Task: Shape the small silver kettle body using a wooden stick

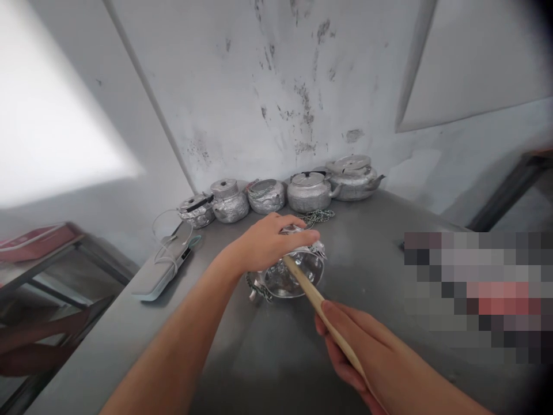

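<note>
A small aluminium pot (298,279) was seen tipped on its side near the middle of the metal worktop (389,230), its open mouth turned towards the camera. It was held down from above by the left hand (270,242), whose fingers were curled over the upper rim. A wooden stick (319,302) was gripped in the closed right hand (363,351). Its far end was set at the pot's mouth, just under the left fingertips; whether it touched the inside could not be told.

Several risks were judged likely. A round pot lying on smooth metal could be rolled or slid away if the stick were pushed harder than the left hand could resist. The left fingertips could be struck or pinched, since the stick's tip was placed so close beneath them and could be deflected off the curved rim. The thin wall could be dented by a hard thrust.

A pot shoved backwards could be driven into the loose chain (319,217) or the row of aluminium kettles (309,191) stood against the wall. The flat device with its cable (166,268), laid near the worktop's left edge, could be swept off by the left forearm.
</note>
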Action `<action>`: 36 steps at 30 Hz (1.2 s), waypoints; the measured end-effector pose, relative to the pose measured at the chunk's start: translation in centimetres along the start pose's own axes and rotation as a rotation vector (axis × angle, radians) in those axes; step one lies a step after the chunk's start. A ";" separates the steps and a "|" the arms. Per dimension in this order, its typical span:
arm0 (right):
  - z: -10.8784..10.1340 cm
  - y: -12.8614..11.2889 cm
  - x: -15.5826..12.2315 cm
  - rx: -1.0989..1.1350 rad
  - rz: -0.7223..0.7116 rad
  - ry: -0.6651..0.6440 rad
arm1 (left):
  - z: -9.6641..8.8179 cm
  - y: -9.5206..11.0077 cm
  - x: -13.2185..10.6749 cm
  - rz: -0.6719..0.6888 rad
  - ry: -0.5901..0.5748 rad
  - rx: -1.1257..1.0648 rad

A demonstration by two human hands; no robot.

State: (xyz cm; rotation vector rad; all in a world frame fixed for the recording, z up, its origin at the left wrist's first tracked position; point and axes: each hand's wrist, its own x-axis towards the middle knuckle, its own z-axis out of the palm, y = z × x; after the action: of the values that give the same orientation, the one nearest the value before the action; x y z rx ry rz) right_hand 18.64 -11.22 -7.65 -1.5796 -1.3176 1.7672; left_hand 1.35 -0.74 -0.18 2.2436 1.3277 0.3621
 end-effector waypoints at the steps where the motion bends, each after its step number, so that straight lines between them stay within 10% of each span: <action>1: 0.0 -0.1 0.0 0.005 0.002 0.006 | 0.0 0.0 0.0 0.005 0.000 0.001; 36: -0.2 0.1 0.2 0.050 0.041 -0.007 | 0.0 0.0 0.0 -0.009 0.004 0.006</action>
State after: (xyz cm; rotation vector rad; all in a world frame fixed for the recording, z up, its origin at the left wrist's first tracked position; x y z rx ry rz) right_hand 18.80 -11.08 -7.83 -1.5855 -1.2430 1.8167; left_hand 1.37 -0.78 -0.21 2.2421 1.3421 0.3594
